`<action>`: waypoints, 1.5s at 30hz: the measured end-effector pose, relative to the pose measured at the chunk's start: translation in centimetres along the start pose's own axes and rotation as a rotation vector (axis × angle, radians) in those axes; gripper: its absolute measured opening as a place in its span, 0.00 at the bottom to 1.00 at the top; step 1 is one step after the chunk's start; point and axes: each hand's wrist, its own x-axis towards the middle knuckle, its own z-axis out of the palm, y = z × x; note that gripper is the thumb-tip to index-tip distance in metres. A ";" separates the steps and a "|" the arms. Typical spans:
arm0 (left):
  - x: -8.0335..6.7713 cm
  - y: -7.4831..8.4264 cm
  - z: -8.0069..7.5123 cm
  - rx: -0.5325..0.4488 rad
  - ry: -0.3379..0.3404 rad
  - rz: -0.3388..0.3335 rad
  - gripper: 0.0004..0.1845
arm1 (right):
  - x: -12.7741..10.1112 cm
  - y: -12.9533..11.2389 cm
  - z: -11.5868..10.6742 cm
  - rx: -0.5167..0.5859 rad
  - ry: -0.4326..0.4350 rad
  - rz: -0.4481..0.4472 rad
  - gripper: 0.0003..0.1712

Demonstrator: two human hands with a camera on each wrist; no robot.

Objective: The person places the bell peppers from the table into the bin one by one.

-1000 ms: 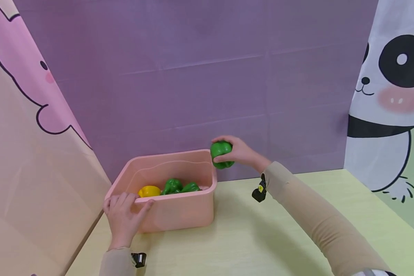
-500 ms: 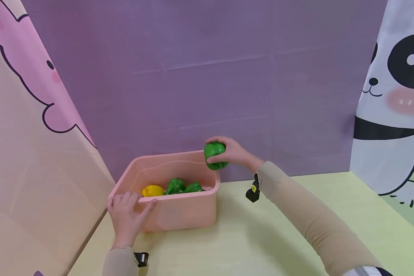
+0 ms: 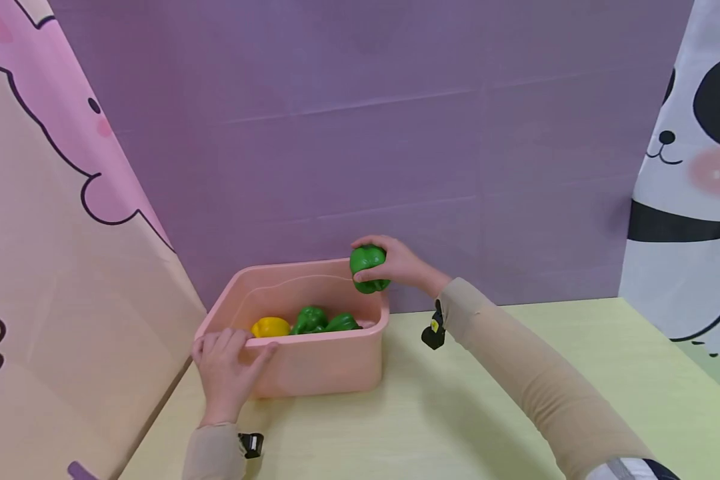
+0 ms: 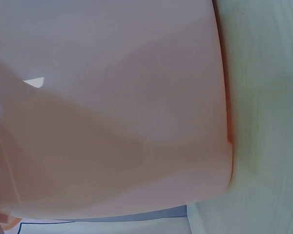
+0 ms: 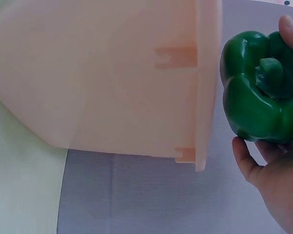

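A green bell pepper is held by my right hand, thumb on the near side and fingers over its top. It is just above the right rear corner of a pink plastic bin. The right wrist view shows the held pepper's stem, beside the bin's rim. My left hand grips the bin's front rim at the left corner, fingers over the edge and thumb outside. Inside lie a yellow bell pepper and green peppers, partly hidden by the front wall.
The bin stands on a pale wooden table, close to a purple backdrop. On the left is a panel with a pink cartoon, on the right one with a panda. A purple strip shows at lower left.
My right hand has carried the green bell pepper left, from beside the bin's right edge to above its rear corner. The left hand keeps its grip on the rim. The head view has shifted slightly.
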 end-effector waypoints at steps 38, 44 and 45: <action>-0.4 0.2 0.0 -0.016 0.027 0.028 0.35 | 0.5 1.7 4.1 -0.407 -0.132 0.077 0.38; -0.4 0.2 -0.4 -0.015 0.016 0.009 0.35 | 0.8 0.9 4.0 -0.453 -0.194 0.113 0.35; -0.4 0.1 -0.4 -0.013 0.013 0.006 0.35 | 0.9 0.8 4.1 -0.455 -0.207 0.127 0.35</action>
